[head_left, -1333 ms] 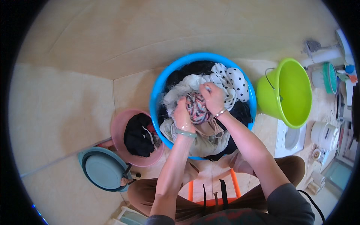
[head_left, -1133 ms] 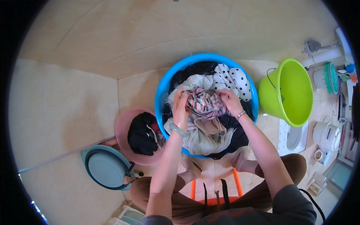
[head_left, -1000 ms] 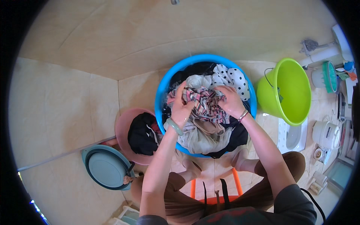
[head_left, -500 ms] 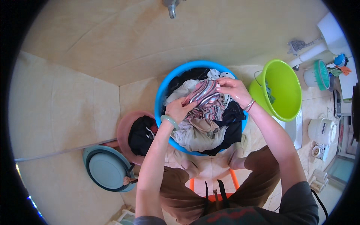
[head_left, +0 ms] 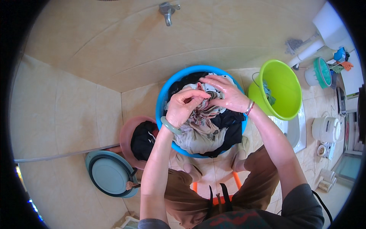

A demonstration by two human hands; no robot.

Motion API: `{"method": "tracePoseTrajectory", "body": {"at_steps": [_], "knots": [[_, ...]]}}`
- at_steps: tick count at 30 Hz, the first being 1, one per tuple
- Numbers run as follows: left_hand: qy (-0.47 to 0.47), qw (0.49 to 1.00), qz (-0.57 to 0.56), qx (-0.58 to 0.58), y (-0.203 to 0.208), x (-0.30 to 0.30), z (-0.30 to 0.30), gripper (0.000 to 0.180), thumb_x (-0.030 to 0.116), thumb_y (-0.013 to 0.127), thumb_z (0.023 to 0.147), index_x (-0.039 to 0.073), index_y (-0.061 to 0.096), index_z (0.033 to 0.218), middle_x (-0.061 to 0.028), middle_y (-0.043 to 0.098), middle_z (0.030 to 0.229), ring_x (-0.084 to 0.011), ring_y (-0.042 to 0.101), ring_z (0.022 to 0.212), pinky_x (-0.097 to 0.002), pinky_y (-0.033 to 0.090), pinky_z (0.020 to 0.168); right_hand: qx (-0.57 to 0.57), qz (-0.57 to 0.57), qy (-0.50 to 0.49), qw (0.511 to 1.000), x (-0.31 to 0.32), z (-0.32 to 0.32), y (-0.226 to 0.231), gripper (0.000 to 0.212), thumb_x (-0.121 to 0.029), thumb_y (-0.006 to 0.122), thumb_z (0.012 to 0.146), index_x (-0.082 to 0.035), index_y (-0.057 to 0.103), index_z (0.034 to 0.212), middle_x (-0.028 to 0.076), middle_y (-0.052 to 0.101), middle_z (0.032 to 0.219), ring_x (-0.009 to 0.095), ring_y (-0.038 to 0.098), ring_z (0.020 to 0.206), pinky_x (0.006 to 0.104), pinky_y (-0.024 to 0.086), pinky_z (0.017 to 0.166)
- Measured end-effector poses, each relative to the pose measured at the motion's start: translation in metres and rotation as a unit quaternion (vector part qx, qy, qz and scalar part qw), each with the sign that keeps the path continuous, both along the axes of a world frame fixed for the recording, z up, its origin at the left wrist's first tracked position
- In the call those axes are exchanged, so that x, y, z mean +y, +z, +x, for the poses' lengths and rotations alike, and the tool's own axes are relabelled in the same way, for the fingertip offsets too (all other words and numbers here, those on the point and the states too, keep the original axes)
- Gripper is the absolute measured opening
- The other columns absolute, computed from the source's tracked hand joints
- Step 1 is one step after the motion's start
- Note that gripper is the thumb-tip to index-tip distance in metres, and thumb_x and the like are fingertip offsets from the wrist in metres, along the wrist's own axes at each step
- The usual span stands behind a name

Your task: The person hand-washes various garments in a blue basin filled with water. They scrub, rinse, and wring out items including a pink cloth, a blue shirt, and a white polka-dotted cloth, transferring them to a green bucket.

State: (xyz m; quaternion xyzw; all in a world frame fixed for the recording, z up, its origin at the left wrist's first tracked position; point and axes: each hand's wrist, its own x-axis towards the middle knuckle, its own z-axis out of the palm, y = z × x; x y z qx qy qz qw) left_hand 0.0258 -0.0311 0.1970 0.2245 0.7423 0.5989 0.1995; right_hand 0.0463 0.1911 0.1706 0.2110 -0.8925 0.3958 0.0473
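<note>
A blue basin (head_left: 161, 91) is heaped with wet clothes. On top lies a bunched striped garment (head_left: 201, 113) in pink, white and dark colours. My left hand (head_left: 183, 107), with a pale green bangle at its wrist, pinches the upper part of this garment between thumb and fingers. Across from it, my right hand (head_left: 230, 96) rests over the pile with its fingers stretched and its thumb apart, touching the cloth. Around the striped piece are a pale grey garment (head_left: 200, 140), a black garment (head_left: 231, 133) and white cloth with dark dots, partly hidden under my right hand.
A lime-green bucket (head_left: 294, 89) holding a grey-green cloth (head_left: 269, 94) stands at the right. On the left are a pink basin (head_left: 126, 133) with dark clothes and grey-green basins (head_left: 110, 177) leaning on the wall. A metal tap (head_left: 166, 13) juts from the wall ahead.
The striped garment was spread between both hands and is now gathered into a bunch. My left hand has moved up over it; my right hand has come slightly left, its fingers now stretched.
</note>
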Motion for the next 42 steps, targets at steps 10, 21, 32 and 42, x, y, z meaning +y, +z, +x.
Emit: {"method": "tracePoseTrajectory", "body": {"at_steps": [10, 21, 32, 42], "knots": [[0.062, 0.928, -0.249, 0.270, -0.037, -0.034, -0.002, 0.025, 0.011, 0.073, 0.072, 0.012, 0.072, 0.098, -0.0082, 0.068, 0.087, -0.0262, 0.061, 0.082, -0.0358, 0.047, 0.079, -0.110, -0.200, -0.005, 0.974, -0.007, 0.012, 0.025, 0.024, 0.002, 0.071, 0.069, -0.003, 0.057, 0.088, 0.004, 0.066, 0.090, 0.010, 0.058, 0.081, 0.0247, 0.047, 0.068], [0.114, 0.886, -0.374, 0.250, -0.031, -0.046, -0.006, 0.029, 0.019, 0.081, 0.064, 0.016, 0.069, 0.091, -0.0064, 0.066, 0.076, -0.0269, 0.062, 0.077, -0.0389, 0.049, 0.071, -0.044, 0.126, -0.133, 0.982, 0.030, 0.001, -0.012, 0.018, -0.019, 0.072, 0.073, -0.013, 0.063, 0.087, 0.005, 0.062, 0.077, 0.023, 0.062, 0.075, 0.0369, 0.048, 0.066], [0.241, 0.965, 0.098, -0.044, 0.064, -0.026, -0.026, 0.015, 0.007, 0.070, 0.082, 0.005, 0.064, 0.096, 0.0008, 0.064, 0.079, -0.0046, 0.057, 0.064, -0.0196, 0.047, 0.050, -0.142, -0.568, -0.113, 0.803, -0.002, -0.014, 0.102, 0.027, -0.001, 0.068, 0.081, -0.004, 0.060, 0.107, 0.000, 0.062, 0.081, 0.007, 0.056, 0.061, 0.0202, 0.043, 0.050], [0.171, 0.876, -0.391, 0.226, -0.136, -0.023, -0.004, 0.029, 0.024, 0.066, 0.081, 0.031, 0.070, 0.109, -0.0037, 0.057, 0.127, -0.0321, 0.049, 0.121, -0.0531, 0.041, 0.095, 0.010, 0.175, -0.118, 0.977, -0.018, -0.007, -0.119, 0.031, -0.024, 0.068, 0.079, -0.026, 0.068, 0.110, 0.003, 0.058, 0.116, 0.028, 0.054, 0.110, 0.0435, 0.044, 0.086]]}}
